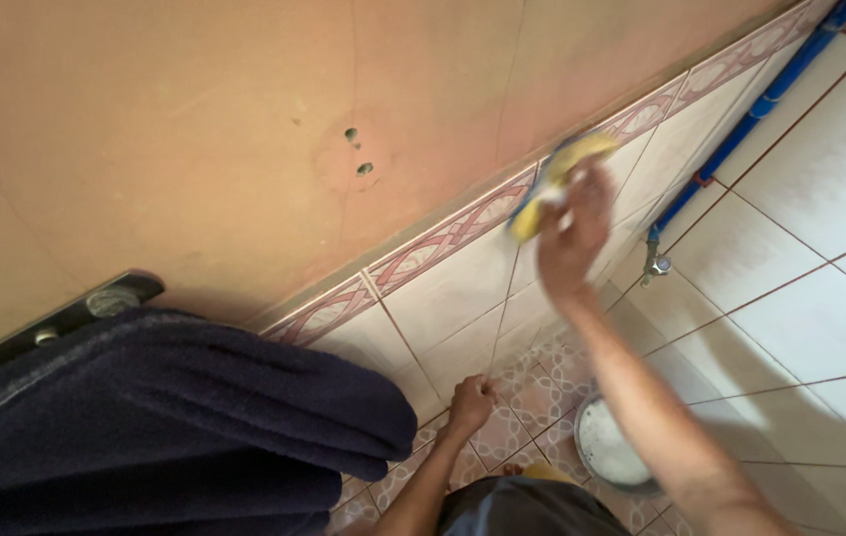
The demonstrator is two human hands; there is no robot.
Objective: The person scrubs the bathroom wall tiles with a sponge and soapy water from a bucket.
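My right hand (pixel 574 230) is raised against the tiled wall and grips a yellow sponge (pixel 554 177), pressing it on the patterned border strip (pixel 462 233) above the white wall tiles (pixel 448 293). The hand and sponge are blurred. My left hand (pixel 469 402) hangs low, fingers curled, resting near the bottom of the wall tiles just above the patterned floor; it holds nothing that I can see.
A dark blue towel (pixel 165 417) hangs on a metal rail (pixel 95 303) at the left. A round bucket of whitish water (pixel 609 452) stands on the floor. A blue pipe (pixel 755 109) with a tap (pixel 657 264) runs along the corner. Plain orange wall (pixel 195 129) fills the upper part.
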